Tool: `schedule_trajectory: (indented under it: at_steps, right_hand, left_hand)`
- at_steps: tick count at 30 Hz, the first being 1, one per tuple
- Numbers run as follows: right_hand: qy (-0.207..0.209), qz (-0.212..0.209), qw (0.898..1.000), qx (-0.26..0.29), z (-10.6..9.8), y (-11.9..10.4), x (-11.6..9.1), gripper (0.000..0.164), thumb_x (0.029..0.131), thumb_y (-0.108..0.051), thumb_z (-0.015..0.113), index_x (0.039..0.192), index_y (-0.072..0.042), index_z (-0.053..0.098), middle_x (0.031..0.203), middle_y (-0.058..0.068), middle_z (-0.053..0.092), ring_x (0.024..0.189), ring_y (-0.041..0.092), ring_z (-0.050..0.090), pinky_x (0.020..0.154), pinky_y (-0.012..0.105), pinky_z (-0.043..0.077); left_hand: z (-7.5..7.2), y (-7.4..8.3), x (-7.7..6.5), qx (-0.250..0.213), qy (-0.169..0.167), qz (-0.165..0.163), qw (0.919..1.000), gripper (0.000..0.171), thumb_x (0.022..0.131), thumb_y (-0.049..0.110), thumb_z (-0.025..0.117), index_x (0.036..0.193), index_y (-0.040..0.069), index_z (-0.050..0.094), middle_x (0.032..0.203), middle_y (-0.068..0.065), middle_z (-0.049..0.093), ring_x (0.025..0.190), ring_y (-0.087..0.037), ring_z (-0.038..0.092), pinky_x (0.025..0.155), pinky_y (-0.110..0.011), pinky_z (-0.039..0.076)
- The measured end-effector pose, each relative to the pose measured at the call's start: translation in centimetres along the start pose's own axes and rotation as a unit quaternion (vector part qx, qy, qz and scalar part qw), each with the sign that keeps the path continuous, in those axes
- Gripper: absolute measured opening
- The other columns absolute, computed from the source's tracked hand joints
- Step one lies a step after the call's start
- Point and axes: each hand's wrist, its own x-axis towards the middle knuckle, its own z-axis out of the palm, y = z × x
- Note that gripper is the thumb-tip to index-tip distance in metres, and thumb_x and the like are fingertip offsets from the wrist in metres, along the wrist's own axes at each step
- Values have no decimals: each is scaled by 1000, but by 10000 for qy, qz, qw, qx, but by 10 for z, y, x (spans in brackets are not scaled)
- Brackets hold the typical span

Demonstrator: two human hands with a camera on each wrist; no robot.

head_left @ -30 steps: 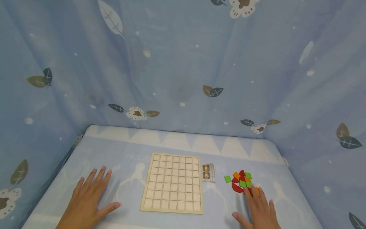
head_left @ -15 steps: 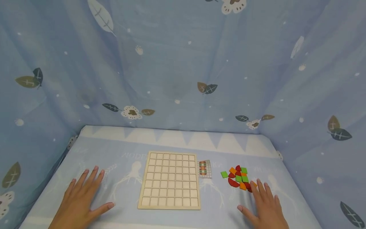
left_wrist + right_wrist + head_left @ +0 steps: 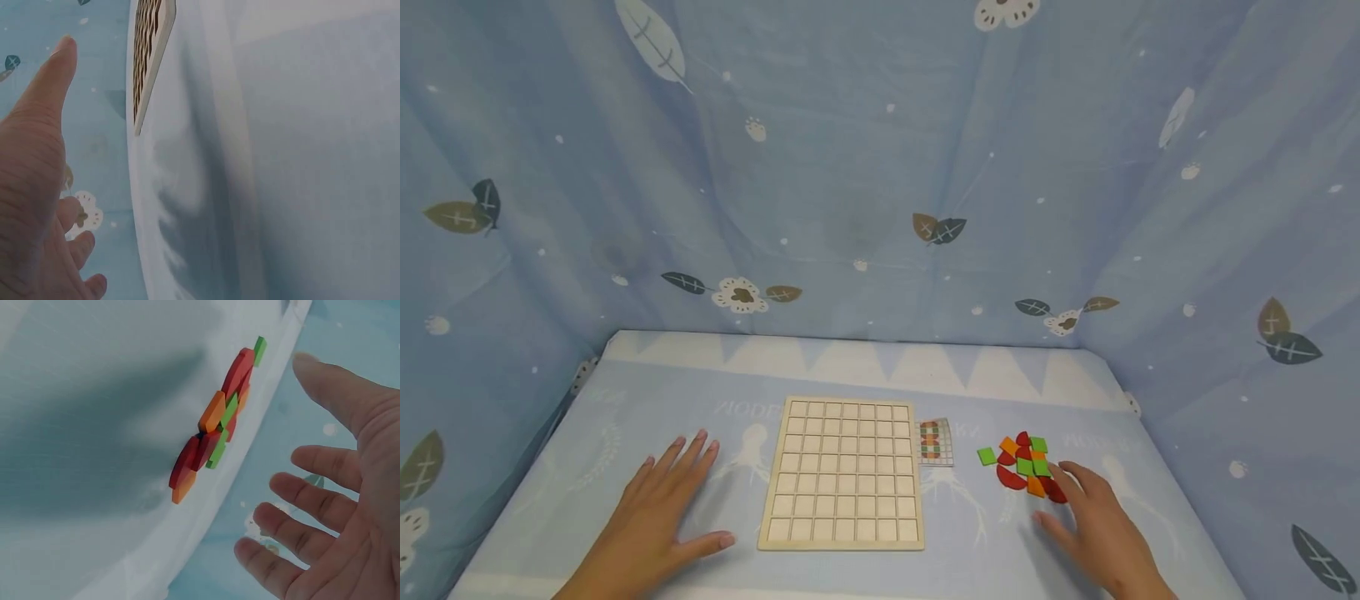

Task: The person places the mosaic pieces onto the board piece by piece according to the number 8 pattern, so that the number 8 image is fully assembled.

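A square wooden grid board [image 3: 844, 482] lies mid-table in the head view, its cells bare. My left hand [image 3: 651, 521] hovers to its left with fingers spread, holding nothing; the left wrist view shows the thumb [image 3: 57, 75] stretched out near the board's edge [image 3: 148, 94]. To the right is a small heap of flat tiles: red rounded ones [image 3: 1011, 477], green squares [image 3: 987, 456] and orange pieces [image 3: 1036, 487]. My right hand [image 3: 1101, 525] is at the heap's near right side, fingers bent in the head view. The right wrist view shows its fingers [image 3: 300, 531] apart and holding nothing.
A small pattern card [image 3: 936, 443] with a coloured grid design lies against the board's right edge. Pale blue printed cloth [image 3: 692, 417] covers the table. Behind and at both sides hangs a blue curtain [image 3: 850, 167] with leaves and flowers.
The view has shifted slightly right. My right hand has drawn off the tiles to the right and its fingers have bent. My left hand has lately moved right, closer to the board.
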Motion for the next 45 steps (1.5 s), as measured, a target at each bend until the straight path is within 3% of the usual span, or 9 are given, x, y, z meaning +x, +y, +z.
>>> schedule_trajectory:
  at_steps: [4,10,17,26,33,38,45]
  right_hand:
    - [-20,-38,10000,88,1,2,7,73,78,-38,93,135,0,67,133,21,61,119,40,56,87,56,60]
    - [-155,-11,9997,206,6,9,16,52,78,-29,94,120,-5,75,114,10,65,104,31,58,80,49,62]
    - [-360,-205,9989,208,14,16,31,40,78,-20,93,113,-7,78,99,0,62,92,23,55,76,39,58]
    - [-497,-202,9983,238,16,17,42,32,77,-17,93,105,-11,79,93,-2,58,90,23,55,79,43,58]
    - [-689,-130,9972,241,20,21,45,27,78,-15,93,101,-11,79,90,-2,57,86,21,54,79,42,57]
    - [-839,-152,9956,400,17,20,51,23,79,-14,91,97,-9,77,86,-3,54,81,17,52,74,37,54]
    - [-1114,-8,9920,597,19,23,56,22,81,-18,89,93,-8,74,84,-2,53,77,14,51,70,33,52]
  left_hand:
    - [7,7,10,-192,-186,157,9995,126,74,84,70,168,14,24,173,-11,20,156,-42,17,123,-65,6]
    - [19,13,23,-481,-548,282,9969,139,62,89,72,169,16,21,173,-9,21,157,-42,17,120,-68,16]
    - [27,12,31,-659,-799,315,9941,143,57,87,78,169,16,22,174,-4,20,158,-39,16,120,-67,16]
    - [29,13,40,-773,-1122,551,9891,136,60,81,79,168,17,26,174,-1,19,159,-40,12,115,-78,9]
    - [27,11,41,-1138,-1417,978,9785,120,71,75,76,166,18,32,173,-3,23,157,-45,12,114,-79,4]
    - [25,11,40,-1239,-1539,953,9757,118,73,75,76,166,17,33,173,-3,24,158,-44,11,116,-77,1]
    - [28,14,40,-1205,-1452,935,9776,116,75,75,75,165,15,33,172,-4,25,157,-45,11,116,-77,-1]
